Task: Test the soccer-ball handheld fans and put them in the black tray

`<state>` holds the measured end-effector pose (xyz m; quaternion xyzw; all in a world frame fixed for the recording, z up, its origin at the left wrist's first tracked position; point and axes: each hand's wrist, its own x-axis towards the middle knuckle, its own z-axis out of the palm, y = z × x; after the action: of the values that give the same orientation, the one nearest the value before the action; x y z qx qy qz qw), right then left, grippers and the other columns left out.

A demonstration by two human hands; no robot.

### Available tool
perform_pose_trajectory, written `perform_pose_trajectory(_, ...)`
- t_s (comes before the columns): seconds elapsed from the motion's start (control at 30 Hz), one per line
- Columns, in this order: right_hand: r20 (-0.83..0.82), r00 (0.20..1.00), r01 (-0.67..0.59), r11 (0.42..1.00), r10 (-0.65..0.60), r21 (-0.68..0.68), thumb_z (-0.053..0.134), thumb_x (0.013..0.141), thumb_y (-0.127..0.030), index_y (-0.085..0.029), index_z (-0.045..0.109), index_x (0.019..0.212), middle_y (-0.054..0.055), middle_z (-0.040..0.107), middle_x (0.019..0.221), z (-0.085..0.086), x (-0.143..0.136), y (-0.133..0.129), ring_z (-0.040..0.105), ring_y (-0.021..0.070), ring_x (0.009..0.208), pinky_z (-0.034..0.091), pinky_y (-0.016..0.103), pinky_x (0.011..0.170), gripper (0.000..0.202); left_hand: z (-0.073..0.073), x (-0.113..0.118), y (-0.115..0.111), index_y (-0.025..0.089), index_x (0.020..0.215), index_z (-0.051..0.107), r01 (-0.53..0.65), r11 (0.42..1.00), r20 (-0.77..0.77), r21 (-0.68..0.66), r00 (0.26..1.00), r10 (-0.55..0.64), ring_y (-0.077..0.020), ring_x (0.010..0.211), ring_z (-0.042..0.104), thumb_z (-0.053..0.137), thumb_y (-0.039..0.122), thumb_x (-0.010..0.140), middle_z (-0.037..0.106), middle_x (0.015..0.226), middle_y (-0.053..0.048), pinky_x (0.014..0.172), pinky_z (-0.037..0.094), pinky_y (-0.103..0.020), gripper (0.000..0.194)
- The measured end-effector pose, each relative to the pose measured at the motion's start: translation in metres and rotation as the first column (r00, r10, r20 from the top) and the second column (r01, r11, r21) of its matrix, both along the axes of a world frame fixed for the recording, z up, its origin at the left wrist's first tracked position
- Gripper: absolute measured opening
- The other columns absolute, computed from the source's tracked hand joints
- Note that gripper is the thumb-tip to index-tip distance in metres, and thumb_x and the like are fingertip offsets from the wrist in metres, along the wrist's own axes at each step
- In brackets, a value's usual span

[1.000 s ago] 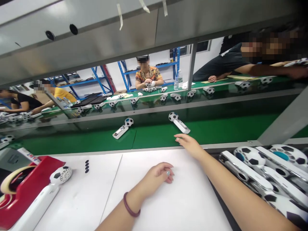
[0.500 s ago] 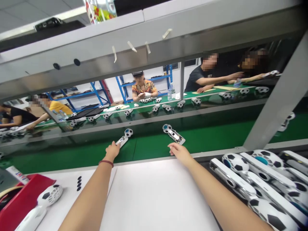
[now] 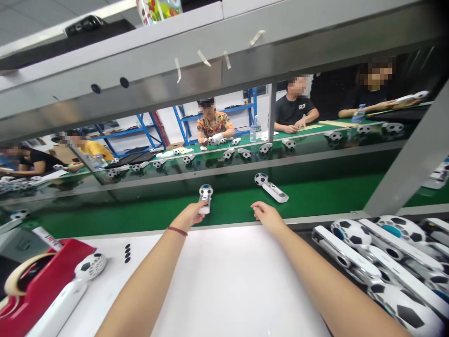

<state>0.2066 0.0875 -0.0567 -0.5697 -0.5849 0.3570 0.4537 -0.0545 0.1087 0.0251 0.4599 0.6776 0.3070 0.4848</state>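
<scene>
My left hand point(image 3: 194, 213) grips the handle of a handheld fan point(image 3: 206, 192) whose round head has a white-and-black football pattern. This fan lies over the green belt point(image 3: 140, 210), its head pointing away from me. To its right, a second handheld fan point(image 3: 272, 188) rests slantwise on the belt, head toward the upper left. My right hand point(image 3: 263, 211) hovers near the belt's front edge, just below that second fan and apart from it. Its fingers are loosely bent with nothing in them.
Several fans fill a black tray point(image 3: 319, 262) at right. A red tape dispenser point(image 3: 45, 276) and another fan point(image 3: 89, 269) are at left on the white work surface point(image 3: 224, 271). Metal posts point(image 3: 396, 164) and a shelf beam point(image 3: 150, 61) frame the belt. Co-workers sit opposite.
My left hand has moved right with its fan, which has turned from slanted to nearly straight ahead. The right hand's fingers are more bent. The view has shifted somewhat.
</scene>
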Motion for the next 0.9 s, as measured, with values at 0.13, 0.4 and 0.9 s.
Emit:
perform_pose_trajectory(0.13, -0.06, 0.998, 0.024, 0.999, -0.022, 0.032, 0.045, 0.075, -0.026, -0.02, 0.058, 0.092, -0.002, 0.056, 0.064, 0.004, 0.002, -0.003, 0.058, 0.0144, 0.058, 0.045, 0.027, 0.061, 0.022, -0.01, 0.048, -0.081, 0.013, 0.094, 0.055, 0.038, 0.999, 0.322, 0.023, 0.946, -0.043, -0.0135, 0.067, 0.061, 0.04, 0.034, 0.088, 0.063, 0.078, -0.007, 0.064, 0.05, -0.025, 0.027)
perform_pose_trajectory(0.4, -0.17, 0.985, 0.018, 0.999, -0.023, -0.033, 0.046, 0.076, -0.029, -0.021, 0.034, 0.129, 0.004, 0.056, 0.094, 0.019, -0.002, -0.019, 0.06, 0.0165, 0.082, 0.049, 0.031, 0.074, 0.055, -0.058, 0.081, -0.167, 0.014, 0.087, 0.048, 0.059, 0.998, 0.776, -0.031, 0.63, -0.013, -0.0136, 0.06, 0.06, 0.065, 0.039, 0.071, 0.064, 0.078, -0.009, 0.054, 0.047, -0.023, 0.035)
perform_pose_trajectory(0.9, -0.363, 0.796, -0.566, 0.808, 0.485, -0.162, 0.049, 0.084, -0.035, -0.034, 0.033, 0.134, 0.002, 0.036, 0.137, 0.054, -0.035, -0.061, 0.054, 0.019, 0.103, 0.051, 0.033, 0.08, 0.053, -0.065, 0.079, -0.162, 0.022, 0.118, 0.033, 0.039, 0.997, 0.77, 0.074, 0.632, -0.081, -0.0152, 0.077, 0.058, 0.073, 0.038, 0.065, 0.054, 0.095, -0.005, 0.065, 0.047, -0.026, 0.068)
